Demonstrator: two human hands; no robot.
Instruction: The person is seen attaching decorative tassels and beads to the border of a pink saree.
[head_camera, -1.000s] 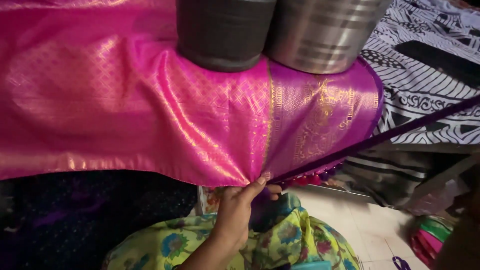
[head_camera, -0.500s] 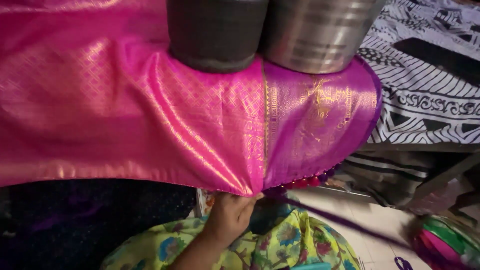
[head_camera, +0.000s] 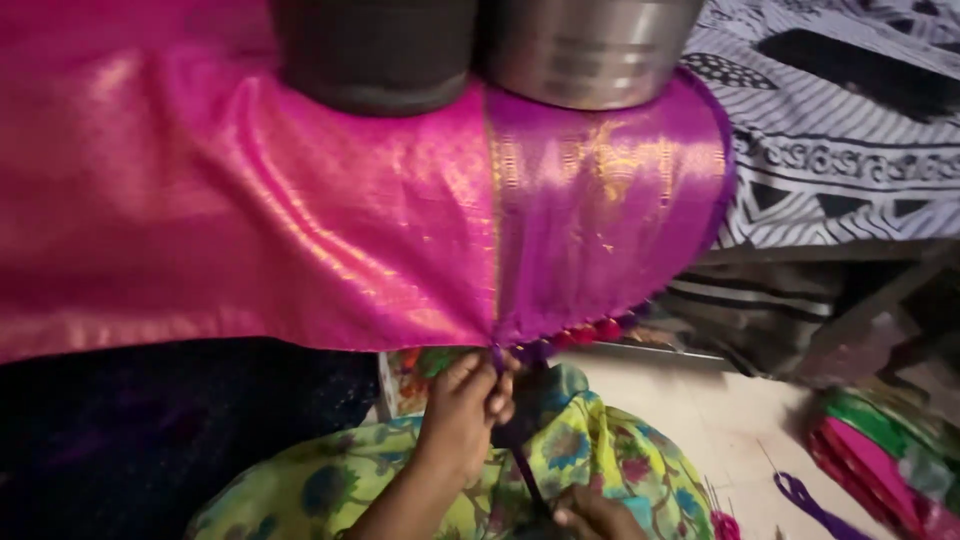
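A pink and purple silk cloth with gold weave (head_camera: 330, 230) hangs over an edge, with small red and purple tassel balls (head_camera: 590, 332) along its hem. My left hand (head_camera: 465, 405) pinches the hem where the pink and purple parts meet. A purple thread (head_camera: 515, 450) runs down from that spot to my right hand (head_camera: 590, 515), which grips it low over my lap. Only part of the right hand shows at the bottom of the view.
Two steel pots (head_camera: 590, 50) stand on the cloth at the top. A black-and-white patterned sheet (head_camera: 840, 150) lies to the right. Folded green and pink cloth (head_camera: 880, 465) and loose purple thread (head_camera: 805, 497) lie on the floor. My lap is covered in green floral fabric (head_camera: 600, 460).
The purple thread was stretched far out to the right a second ago. It now runs straight down, and my right hand has come into view at my lap. My left hand stays at the hem.
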